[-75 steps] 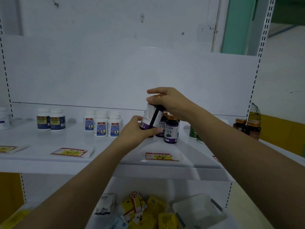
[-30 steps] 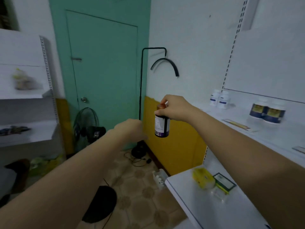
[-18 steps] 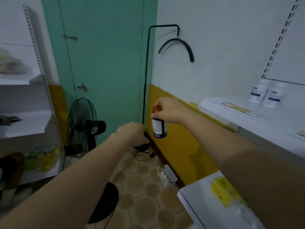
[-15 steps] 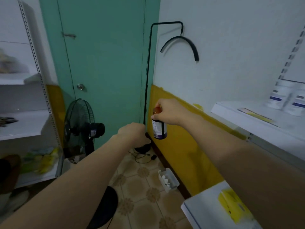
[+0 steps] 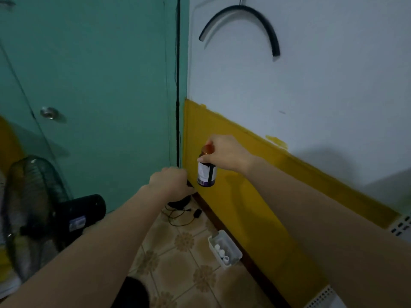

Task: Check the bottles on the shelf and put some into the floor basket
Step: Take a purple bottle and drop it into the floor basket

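Observation:
My right hand (image 5: 224, 155) grips a dark bottle (image 5: 206, 174) around its neck, just under the copper cap. The bottle has a white and purple label and hangs upright in the air in front of the yellow wall. My left hand (image 5: 170, 181) is held out just left of the bottle with its fingers curled in; it holds nothing and does not touch the bottle. A small white basket (image 5: 235, 250) stands on the tiled floor against the wall, below and to the right of the bottle, with several small white items in it.
A black floor fan (image 5: 33, 210) stands at the left before the green door (image 5: 89, 85). A black pole (image 5: 178, 85) runs down the corner to a base with cables on the floor. A white shelf corner (image 5: 322, 296) juts in at the bottom right.
I took the bottle off the shelf and turned left, away from it. The view has dropped toward the floor and the basket is now nearer the middle. My left hand let go of the bottle.

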`<state>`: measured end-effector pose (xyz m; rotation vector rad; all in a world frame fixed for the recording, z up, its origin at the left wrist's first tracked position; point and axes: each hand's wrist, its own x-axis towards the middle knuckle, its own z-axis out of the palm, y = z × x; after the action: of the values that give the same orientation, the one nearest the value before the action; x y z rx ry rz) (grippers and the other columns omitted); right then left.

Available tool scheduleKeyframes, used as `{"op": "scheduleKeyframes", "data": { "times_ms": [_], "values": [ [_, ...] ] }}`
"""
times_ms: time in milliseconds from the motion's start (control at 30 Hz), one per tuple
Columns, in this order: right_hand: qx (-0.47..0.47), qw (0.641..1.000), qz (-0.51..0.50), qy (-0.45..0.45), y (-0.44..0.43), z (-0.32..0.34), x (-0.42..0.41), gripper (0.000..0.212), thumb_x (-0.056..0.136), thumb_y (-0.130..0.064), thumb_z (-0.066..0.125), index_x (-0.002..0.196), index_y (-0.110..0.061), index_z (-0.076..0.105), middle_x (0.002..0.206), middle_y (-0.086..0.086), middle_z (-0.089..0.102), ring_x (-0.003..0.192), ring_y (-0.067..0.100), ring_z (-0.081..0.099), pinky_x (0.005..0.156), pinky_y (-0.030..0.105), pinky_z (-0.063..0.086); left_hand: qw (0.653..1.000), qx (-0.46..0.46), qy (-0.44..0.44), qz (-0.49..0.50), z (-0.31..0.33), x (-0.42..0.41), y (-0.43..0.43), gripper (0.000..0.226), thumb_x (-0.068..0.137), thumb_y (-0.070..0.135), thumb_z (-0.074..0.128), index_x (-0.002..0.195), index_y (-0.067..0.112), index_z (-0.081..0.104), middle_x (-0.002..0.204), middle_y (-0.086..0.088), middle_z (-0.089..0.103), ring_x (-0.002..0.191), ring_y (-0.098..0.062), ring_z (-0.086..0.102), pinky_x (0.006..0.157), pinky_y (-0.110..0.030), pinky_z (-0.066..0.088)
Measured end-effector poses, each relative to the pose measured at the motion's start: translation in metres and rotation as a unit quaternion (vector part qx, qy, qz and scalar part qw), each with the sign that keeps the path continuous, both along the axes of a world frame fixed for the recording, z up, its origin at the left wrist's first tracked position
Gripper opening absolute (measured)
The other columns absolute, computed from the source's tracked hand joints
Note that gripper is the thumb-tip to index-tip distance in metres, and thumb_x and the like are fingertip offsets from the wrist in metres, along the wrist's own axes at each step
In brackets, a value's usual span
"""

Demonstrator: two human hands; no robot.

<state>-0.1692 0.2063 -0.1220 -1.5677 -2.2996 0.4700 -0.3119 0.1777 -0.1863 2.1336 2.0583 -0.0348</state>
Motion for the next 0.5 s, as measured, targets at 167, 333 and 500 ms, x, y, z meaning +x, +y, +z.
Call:
{"op": "scheduleKeyframes", "data": {
  "times_ms": [167,333,500],
  "values": [
    [-0.014,0.998,-0.053,-0.009,0.085,-0.021,-0.01,0.04,0.086,-0.034,0.069,0.11,-0.006,0.053,0.099,0.008,0.054,0.083,0.018,0.049,0.054,0.022,0.037,0.997,-0.004,0.034,-0.065,-0.025,-0.019,0.096,0.042,0.09,0.051,0.05,0.11,0.014,0.052,0.113,-0.008,0.054,0.107,-0.026,0.051,0.077,-0.035,0.043],
    [-0.022,0.994,-0.091,-0.047,0.159,-0.055,-0.002,0.043,0.087,-0.038,0.066,0.112,-0.007,0.049,0.11,0.011,0.052,0.089,0.021,0.046,0.069,0.029,0.038,0.991,-0.03,0.039,-0.124,-0.056,-0.011,0.177,0.042,0.091,0.051,0.048,0.109,0.014,0.052,0.112,-0.008,0.053,0.106,-0.027,0.05,0.076,-0.035,0.038],
    [-0.059,0.988,-0.118,-0.075,0.227,-0.107,0.02,0.048,0.088,-0.038,0.065,0.118,-0.007,0.044,0.117,0.013,0.048,0.092,0.023,0.045,0.073,0.031,0.038,0.987,-0.038,0.036,-0.149,-0.109,0.013,0.253,0.043,0.093,0.051,0.046,0.114,0.014,0.051,0.116,-0.01,0.052,0.109,-0.03,0.049,0.087,-0.04,0.044]
  ]
}}
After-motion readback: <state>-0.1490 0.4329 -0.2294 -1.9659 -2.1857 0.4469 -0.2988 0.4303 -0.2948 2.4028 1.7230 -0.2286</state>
